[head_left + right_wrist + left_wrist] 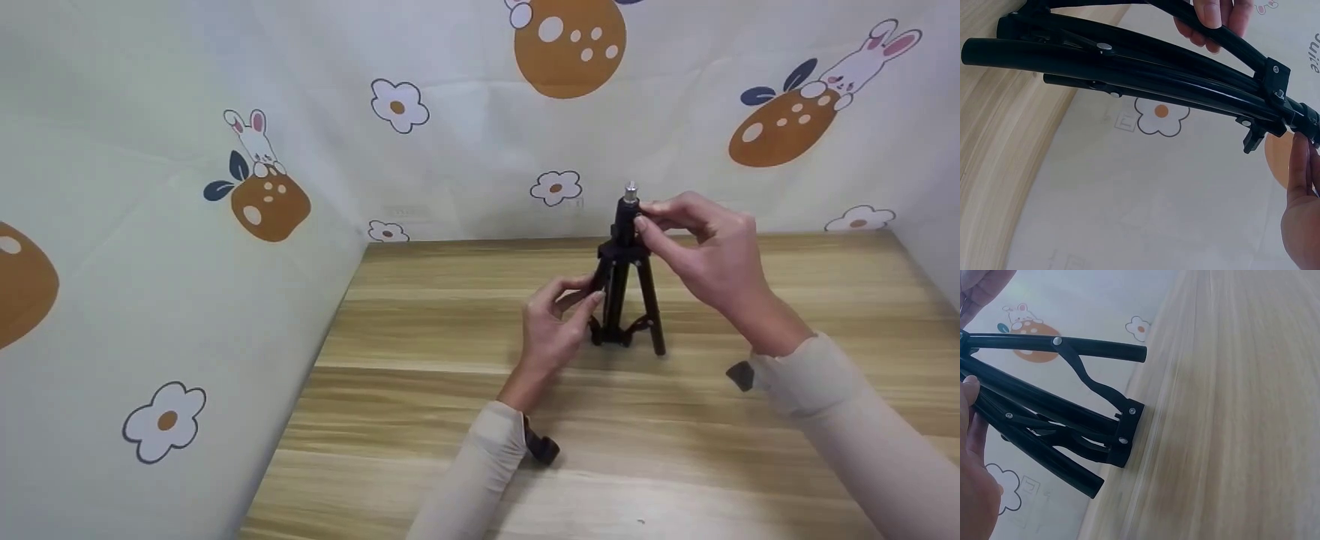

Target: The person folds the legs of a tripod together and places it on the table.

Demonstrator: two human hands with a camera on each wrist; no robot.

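A small black tripod (616, 289) stands upright over the back part of the table, its legs partly folded together. A silver screw stud (631, 193) tops its centre column. My left hand (553, 324) pinches one leg (1230, 48) between thumb and fingers. Higher up, my right hand (716, 259) grips the column just below the stud with thumb and fingertips. Black braces (1095, 385) join the legs to a bracket (1127, 433) at the lower end of the centre tube. Whether the feet touch the table cannot be told.
The wooden table (420, 405) runs back to a pale cloth wall (465, 157) printed with rabbits, orange fruit and flowers. Another cloth side (187, 315) borders the table at left. A dark wrist-worn piece (541, 446) sticks out by the left cuff, another (741, 375) by the right.
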